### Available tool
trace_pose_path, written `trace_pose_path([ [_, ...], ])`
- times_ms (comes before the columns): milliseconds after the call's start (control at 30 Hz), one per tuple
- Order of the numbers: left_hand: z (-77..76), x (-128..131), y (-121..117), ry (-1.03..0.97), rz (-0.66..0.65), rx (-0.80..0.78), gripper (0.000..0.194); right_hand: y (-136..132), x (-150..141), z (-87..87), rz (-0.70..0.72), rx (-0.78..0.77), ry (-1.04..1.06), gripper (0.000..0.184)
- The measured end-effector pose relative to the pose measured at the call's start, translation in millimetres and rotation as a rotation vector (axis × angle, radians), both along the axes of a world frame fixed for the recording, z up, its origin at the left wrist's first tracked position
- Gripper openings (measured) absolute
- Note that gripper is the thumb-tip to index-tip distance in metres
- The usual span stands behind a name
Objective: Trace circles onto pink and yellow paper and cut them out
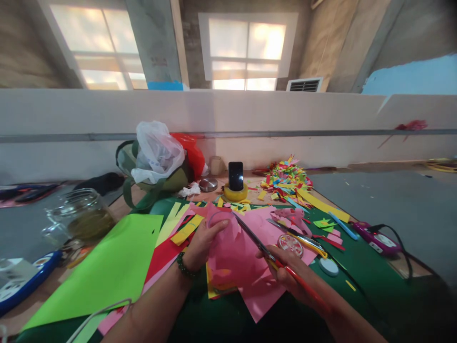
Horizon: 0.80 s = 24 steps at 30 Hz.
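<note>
My left hand (203, 242), wearing a dark bead bracelet (183, 267), pinches the upper left part of a pink paper sheet (228, 255) between thumb and fingers. Closed around a long, slim metal tool with a red handle (252, 235) is my right hand (294, 272); whether it has one blade or two I cannot tell. Its tip meets the upper edge of the pink paper, close to my left thumb. Beneath lie another pink sheet (255, 305) and some yellow and orange paper. Right of them are a yellow-handled bladed tool (300, 234) and a round clear case (290, 245).
A bright green sheet (103, 267) and a glass jug (80, 216) are on the left. Farther back are a bag (157, 178), a phone (235, 176) propped on a yellow tape roll (235, 192), and a heap of paper scraps (287, 178). A purple power strip (376, 238) lies right.
</note>
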<state>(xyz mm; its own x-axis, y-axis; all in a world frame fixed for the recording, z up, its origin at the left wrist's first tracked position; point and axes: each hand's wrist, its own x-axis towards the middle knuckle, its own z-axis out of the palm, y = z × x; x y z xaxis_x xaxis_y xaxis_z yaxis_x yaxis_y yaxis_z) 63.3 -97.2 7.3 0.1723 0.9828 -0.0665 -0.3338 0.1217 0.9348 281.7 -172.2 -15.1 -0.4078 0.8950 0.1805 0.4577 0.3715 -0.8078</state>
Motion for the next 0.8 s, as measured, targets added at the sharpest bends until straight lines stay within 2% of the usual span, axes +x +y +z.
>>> trace_pose_path([
  [167,2.5,-1,0,0.006,-0.068,0.06,0.031,2,2,-2.6,-0.013,0.013,-0.014,0.079],
  [333,2.2,-3,0,0.015,-0.065,0.07,0.029,5,6,-13.2,-0.056,-0.028,-0.016,0.07],
  [533,3.4,-5,0,0.029,-0.074,0.096,0.028,4,6,-13.4,-0.038,-0.052,-0.018,0.064],
  [667,2.8,-4,-1,0.002,-0.076,0.03,0.032,3,3,-9.9,-0.058,-0.012,-0.057,0.076],
  [800,0.8,-2,0,0.029,-0.054,0.052,0.033,1,1,-4.3,-0.017,0.081,-0.123,0.094],
])
